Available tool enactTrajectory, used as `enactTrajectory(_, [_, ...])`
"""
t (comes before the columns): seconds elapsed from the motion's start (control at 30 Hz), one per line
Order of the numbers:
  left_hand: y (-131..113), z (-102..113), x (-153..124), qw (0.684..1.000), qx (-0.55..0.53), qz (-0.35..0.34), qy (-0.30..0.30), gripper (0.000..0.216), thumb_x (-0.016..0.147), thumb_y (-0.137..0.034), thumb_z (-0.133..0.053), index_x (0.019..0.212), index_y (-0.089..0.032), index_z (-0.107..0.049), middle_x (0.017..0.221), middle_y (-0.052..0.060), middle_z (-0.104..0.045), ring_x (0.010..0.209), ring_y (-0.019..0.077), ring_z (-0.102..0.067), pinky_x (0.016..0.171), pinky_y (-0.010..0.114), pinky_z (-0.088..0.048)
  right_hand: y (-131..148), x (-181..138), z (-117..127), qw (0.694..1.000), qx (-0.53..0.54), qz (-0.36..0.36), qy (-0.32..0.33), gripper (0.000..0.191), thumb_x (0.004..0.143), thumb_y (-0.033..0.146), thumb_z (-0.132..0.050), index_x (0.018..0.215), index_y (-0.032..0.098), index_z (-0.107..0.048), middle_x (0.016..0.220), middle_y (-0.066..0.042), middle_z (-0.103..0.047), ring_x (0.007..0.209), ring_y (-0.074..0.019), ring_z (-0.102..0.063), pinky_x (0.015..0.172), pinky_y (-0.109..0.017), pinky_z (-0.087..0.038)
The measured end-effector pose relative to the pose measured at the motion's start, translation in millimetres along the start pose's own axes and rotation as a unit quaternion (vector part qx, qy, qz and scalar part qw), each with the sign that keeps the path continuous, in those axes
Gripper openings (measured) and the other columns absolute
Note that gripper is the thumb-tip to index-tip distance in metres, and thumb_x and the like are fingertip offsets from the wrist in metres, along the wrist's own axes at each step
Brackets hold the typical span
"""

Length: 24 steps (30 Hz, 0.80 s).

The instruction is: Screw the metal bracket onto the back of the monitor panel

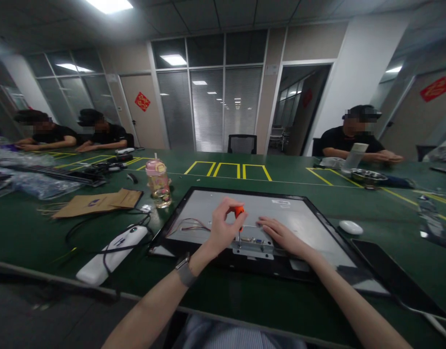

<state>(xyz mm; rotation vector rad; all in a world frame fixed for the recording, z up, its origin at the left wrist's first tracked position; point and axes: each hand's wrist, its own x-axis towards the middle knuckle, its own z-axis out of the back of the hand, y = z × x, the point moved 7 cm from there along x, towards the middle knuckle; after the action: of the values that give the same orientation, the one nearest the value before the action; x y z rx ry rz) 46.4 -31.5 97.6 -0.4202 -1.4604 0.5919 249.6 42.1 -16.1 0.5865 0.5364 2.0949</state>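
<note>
A flat monitor panel with a black frame and grey metal back lies on the green table before me. My left hand pinches the orange handle of a screwdriver, held upright. Its shaft points down at a metal bracket with connector ports, near the panel's front edge. Whether the tip sits in a screw is too small to tell. My right hand lies flat on the panel's back, right of the screwdriver, fingers stretched out and holding nothing. Thin wires run across the panel on the left.
Left of the panel are a pink-lidded bottle, a white power strip with a black cable, and brown paper bags. To the right lie a white mouse and a dark phone-like slab. Several people sit across the table.
</note>
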Motion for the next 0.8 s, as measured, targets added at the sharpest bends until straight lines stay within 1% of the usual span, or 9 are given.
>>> enactTrajectory(0.1, [1.5, 4.7, 0.9, 1.0, -0.003, -0.013, -0.012, 0.015, 0.082, -0.024, -0.069, 0.095, -0.018, -0.064, 0.084, 0.002, -0.055, 0.076, 0.0128, -0.057, 0.072, 0.027, -0.049, 0.9, 0.5, 0.2, 1.0, -0.001, -0.002, -0.006, 0.053, 0.095, 0.054, -0.035, 0.127, 0.02, -0.06, 0.142, -0.012, -0.052, 0.135, -0.0288, -0.044, 0.115, -0.051, -0.028])
enactTrajectory(0.17, [0.2, 9.2, 2.4, 1.0, 0.009, -0.019, -0.023, 0.009, 0.085, -0.025, -0.065, 0.091, -0.018, -0.066, 0.088, 0.004, -0.056, 0.084, 0.015, -0.057, 0.075, 0.028, -0.048, 1.5, 1.2, 0.1, 1.0, -0.002, -0.003, -0.007, 0.054, 0.096, 0.054, -0.034, 0.127, 0.019, -0.061, 0.141, -0.013, -0.053, 0.134, -0.0291, -0.045, 0.115, -0.052, -0.027])
enactTrajectory(0.27, [-0.6, 14.6, 6.3, 0.999, 0.0, 0.005, -0.035, 0.011, 0.088, -0.026, -0.06, 0.085, -0.018, -0.066, 0.087, 0.004, -0.058, 0.084, 0.0151, -0.058, 0.075, 0.027, -0.048, 2.0, 2.4, 1.0, 1.0, 0.007, -0.002, -0.009, 0.053, 0.095, 0.054, -0.035, 0.126, 0.02, -0.062, 0.14, -0.012, -0.054, 0.133, -0.0288, -0.046, 0.114, -0.051, -0.029])
enactTrajectory(0.37, [0.4, 10.9, 9.4, 0.998, -0.027, 0.053, 0.007, 0.014, 0.09, -0.028, -0.058, 0.088, -0.017, -0.066, 0.084, 0.004, -0.06, 0.078, 0.014, -0.059, 0.07, 0.026, -0.05, 2.5, 3.8, 2.6, 1.0, 0.012, -0.001, -0.014, 0.055, 0.095, 0.055, -0.035, 0.124, 0.018, -0.063, 0.138, -0.014, -0.055, 0.13, -0.0284, -0.049, 0.113, -0.049, -0.032])
enactTrajectory(0.47, [-2.7, 7.4, 9.9, 0.996, -0.039, 0.061, 0.048, 0.021, 0.094, -0.029, -0.051, 0.096, -0.017, -0.068, 0.084, 0.004, -0.061, 0.078, 0.0142, -0.061, 0.071, 0.026, -0.051, 5.0, 4.5, 4.1, 1.0, 0.011, 0.005, -0.018, 0.056, 0.095, 0.056, -0.035, 0.122, 0.017, -0.065, 0.137, -0.015, -0.056, 0.127, -0.0285, -0.052, 0.112, -0.048, -0.034])
enactTrajectory(0.6, [-1.8, -3.2, 5.7, 0.984, -0.088, 0.082, 0.132, 0.031, 0.096, -0.029, -0.045, 0.12, -0.019, -0.062, 0.104, 0.009, -0.065, 0.088, 0.0164, -0.064, 0.08, 0.031, -0.053, 8.8, 4.0, 5.9, 1.0, 0.011, 0.011, -0.026, 0.054, 0.095, 0.055, -0.036, 0.122, 0.018, -0.065, 0.137, -0.014, -0.057, 0.128, -0.0286, -0.051, 0.111, -0.048, -0.034])
enactTrajectory(0.67, [1.2, -7.9, 3.2, 0.978, -0.099, 0.098, 0.155, 0.032, 0.095, -0.029, -0.047, 0.123, -0.02, -0.06, 0.109, 0.009, -0.064, 0.087, 0.0162, -0.066, 0.079, 0.031, -0.055, 9.1, 3.8, 5.6, 1.0, 0.01, 0.013, -0.026, 0.053, 0.096, 0.054, -0.036, 0.122, 0.018, -0.064, 0.137, -0.013, -0.057, 0.128, -0.0283, -0.051, 0.111, -0.048, -0.034])
enactTrajectory(0.73, [3.3, -7.3, 3.1, 0.984, -0.068, 0.092, 0.136, 0.028, 0.092, -0.029, -0.054, 0.117, -0.021, -0.063, 0.102, 0.007, -0.064, 0.082, 0.015, -0.065, 0.075, 0.029, -0.055, 8.4, 3.7, 4.8, 1.0, 0.009, 0.015, -0.025, 0.053, 0.096, 0.054, -0.035, 0.122, 0.018, -0.064, 0.137, -0.014, -0.057, 0.128, -0.0281, -0.051, 0.111, -0.048, -0.034])
enactTrajectory(0.8, [1.1, -1.2, 4.5, 0.995, 0.0, 0.058, 0.084, 0.021, 0.086, -0.028, -0.064, 0.105, -0.02, -0.068, 0.091, 0.004, -0.063, 0.078, 0.014, -0.062, 0.072, 0.027, -0.053, 7.2, 3.6, 3.9, 1.0, 0.008, 0.016, -0.025, 0.053, 0.096, 0.053, -0.034, 0.122, 0.018, -0.064, 0.137, -0.013, -0.057, 0.129, -0.0276, -0.05, 0.112, -0.047, -0.034])
